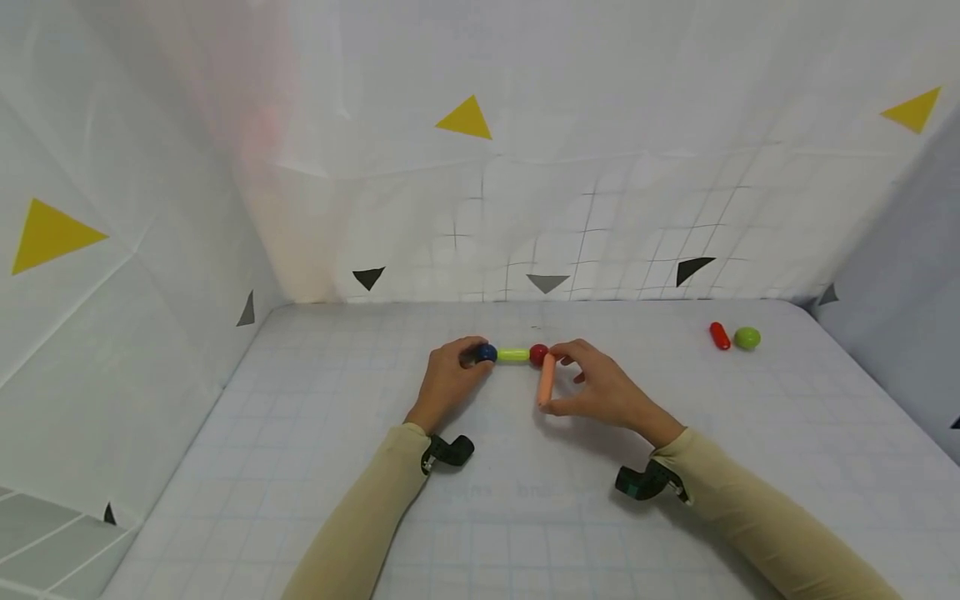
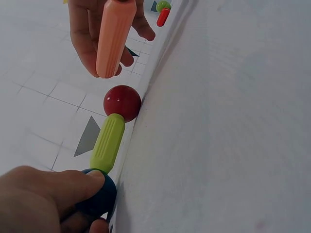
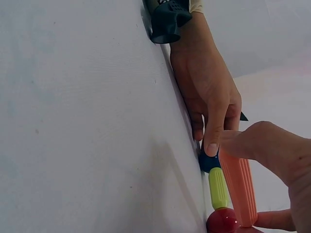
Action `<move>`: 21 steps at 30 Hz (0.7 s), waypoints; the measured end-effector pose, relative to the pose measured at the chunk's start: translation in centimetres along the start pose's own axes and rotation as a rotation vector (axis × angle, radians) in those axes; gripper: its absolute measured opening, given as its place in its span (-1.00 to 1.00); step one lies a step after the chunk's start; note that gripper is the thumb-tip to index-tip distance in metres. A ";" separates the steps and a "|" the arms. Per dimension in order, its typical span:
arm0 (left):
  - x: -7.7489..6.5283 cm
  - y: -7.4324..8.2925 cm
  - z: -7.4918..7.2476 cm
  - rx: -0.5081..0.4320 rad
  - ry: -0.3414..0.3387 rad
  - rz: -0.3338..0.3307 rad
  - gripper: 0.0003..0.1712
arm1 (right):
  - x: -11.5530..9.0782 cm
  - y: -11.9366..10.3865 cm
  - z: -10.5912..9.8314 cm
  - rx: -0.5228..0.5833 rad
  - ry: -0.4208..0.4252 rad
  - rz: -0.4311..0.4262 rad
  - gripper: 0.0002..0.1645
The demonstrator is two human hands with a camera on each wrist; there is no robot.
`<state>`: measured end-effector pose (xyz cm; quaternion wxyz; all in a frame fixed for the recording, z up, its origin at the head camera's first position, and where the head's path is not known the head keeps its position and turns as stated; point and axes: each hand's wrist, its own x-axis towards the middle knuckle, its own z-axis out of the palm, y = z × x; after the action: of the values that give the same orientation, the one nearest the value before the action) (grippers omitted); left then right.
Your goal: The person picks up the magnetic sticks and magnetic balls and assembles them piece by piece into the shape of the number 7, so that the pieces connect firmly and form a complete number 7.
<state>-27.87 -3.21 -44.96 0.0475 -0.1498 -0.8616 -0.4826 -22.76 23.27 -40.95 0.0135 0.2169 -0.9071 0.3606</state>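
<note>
A yellow-green ridged rod (image 1: 513, 355) joins a blue ball (image 1: 487, 352) on the left to a red ball (image 1: 538, 355) on the right. My left hand (image 1: 452, 377) grips the blue ball, thumb over its near side in the left wrist view. My right hand (image 1: 600, 385) pinches an orange ridged rod (image 1: 547, 380) by its two ends, thumb at the near end and a finger at the far end. In the head view this rod overlaps the red ball's right edge; in the left wrist view a gap shows between the orange rod (image 2: 115, 41) and the red ball (image 2: 122, 103).
A small red rod (image 1: 720, 336) and a green ball (image 1: 747, 337) lie at the back right of the white table (image 1: 480, 533). White sheeting (image 1: 405, 217) with yellow and dark triangles rises behind and at the sides.
</note>
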 end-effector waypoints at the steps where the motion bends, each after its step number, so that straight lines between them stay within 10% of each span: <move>1: 0.0 0.0 0.0 -0.001 0.000 -0.003 -0.56 | 0.0 0.0 0.1 0.001 0.000 0.000 -0.02; 21: 0.1 0.0 0.0 0.029 0.005 0.006 -0.55 | 0.3 0.1 1.8 -0.022 -0.028 -0.016 -0.09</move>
<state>-27.96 -3.16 -44.98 0.0533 -0.1505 -0.8679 -0.4703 -22.86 22.01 -42.32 0.0062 0.2291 -0.9092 0.3475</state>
